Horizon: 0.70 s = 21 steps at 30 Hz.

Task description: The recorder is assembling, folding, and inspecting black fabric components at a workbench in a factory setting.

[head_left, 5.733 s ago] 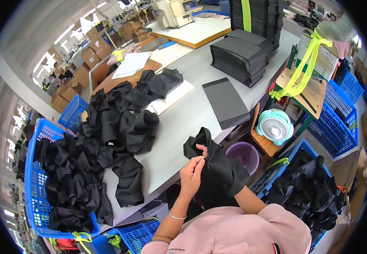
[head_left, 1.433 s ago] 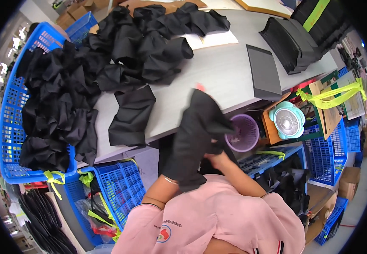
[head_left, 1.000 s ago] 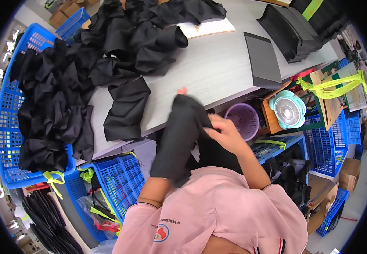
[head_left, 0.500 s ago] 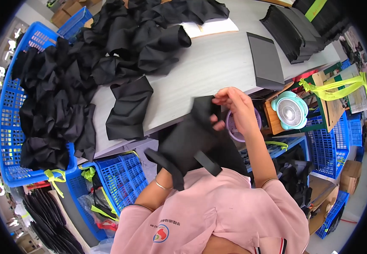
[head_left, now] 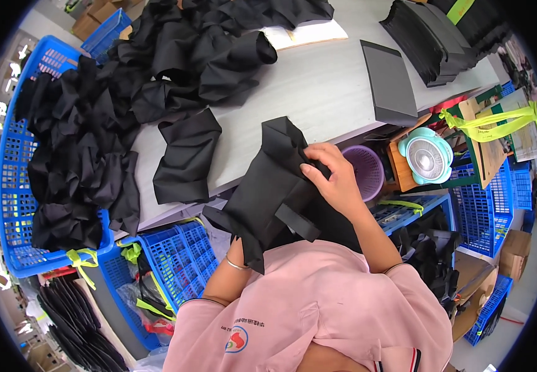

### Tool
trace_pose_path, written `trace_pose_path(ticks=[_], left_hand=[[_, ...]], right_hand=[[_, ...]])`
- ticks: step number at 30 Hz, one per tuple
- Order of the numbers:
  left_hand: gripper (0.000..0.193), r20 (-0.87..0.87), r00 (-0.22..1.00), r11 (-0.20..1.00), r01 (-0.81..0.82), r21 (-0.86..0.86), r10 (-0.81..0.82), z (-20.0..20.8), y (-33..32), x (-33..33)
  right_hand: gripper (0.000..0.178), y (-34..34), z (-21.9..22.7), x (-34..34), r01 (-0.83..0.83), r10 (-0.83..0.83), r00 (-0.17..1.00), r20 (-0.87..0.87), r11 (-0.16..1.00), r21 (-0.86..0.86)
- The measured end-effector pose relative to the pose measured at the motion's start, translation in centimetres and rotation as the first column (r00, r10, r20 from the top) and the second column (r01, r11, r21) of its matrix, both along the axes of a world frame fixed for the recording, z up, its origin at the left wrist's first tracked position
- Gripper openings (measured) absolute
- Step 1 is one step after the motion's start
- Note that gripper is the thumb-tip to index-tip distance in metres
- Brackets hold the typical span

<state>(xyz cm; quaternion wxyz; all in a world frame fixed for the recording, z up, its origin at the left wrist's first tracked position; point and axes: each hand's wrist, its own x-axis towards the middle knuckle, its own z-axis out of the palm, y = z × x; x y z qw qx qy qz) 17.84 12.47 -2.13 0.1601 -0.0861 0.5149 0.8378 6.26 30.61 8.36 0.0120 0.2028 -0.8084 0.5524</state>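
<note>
A black fabric piece (head_left: 261,189), sewn in a pouch-like shape with a short strap (head_left: 297,224) on it, is held up in front of my chest at the table's edge. My right hand (head_left: 335,177) pinches its right-hand side near the top, thumb and fingers closed on the cloth. From the lower left my left forearm (head_left: 226,273), with a bracelet at the wrist, goes in under the cloth, which hides my left hand. A separate black fabric piece (head_left: 188,158) lies on the table (head_left: 318,80) to the left of it.
Many similar black pieces (head_left: 82,142) heap over a blue basket (head_left: 17,180) and the table's left. A flat dark panel (head_left: 387,80) and a stack of black panels (head_left: 426,43) lie at right. Nearby are a purple bin (head_left: 367,170), a turquoise fan (head_left: 426,155) and blue crates (head_left: 181,257).
My right hand has come slightly down and left, closing on the cloth's edge. The fabric piece now stands taller and flatter, its top shifted left. The purple bin shows more fully.
</note>
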Motion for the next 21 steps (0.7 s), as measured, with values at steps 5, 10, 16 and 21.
trace_pose_path(ticks=[5, 10, 16, 21], left_hand=[[0.036, -0.015, 0.997, 0.996, -0.072, 0.057, 0.073, 0.9, -2.8, -1.7], [0.036, -0.022, 0.989, 0.983, -0.141, 0.121, 0.144, 1.6, -5.9, -2.7], [0.036, -0.042, 0.964, 0.951, -0.250, 0.179, 0.262, 2.3, -4.3, -5.6], [0.040, -0.086, 0.996, 0.937, -0.012, -0.348, -0.019, 6.2, -2.1, -8.4]], right_hand=[[0.013, 3.3, -0.2, -0.5, -0.236, 0.324, 0.898, 0.297, 0.926, -0.296], [0.016, 4.5, -0.9, 0.1, -0.016, 0.472, 0.690, 0.549, 0.767, -0.641], [0.018, 2.6, 0.5, -4.7, -0.041, 0.311, 0.861, 0.401, 0.830, -0.556], [0.017, 2.6, 1.2, -14.9, -0.060, 0.083, 0.994, 0.068, 0.958, -0.281]])
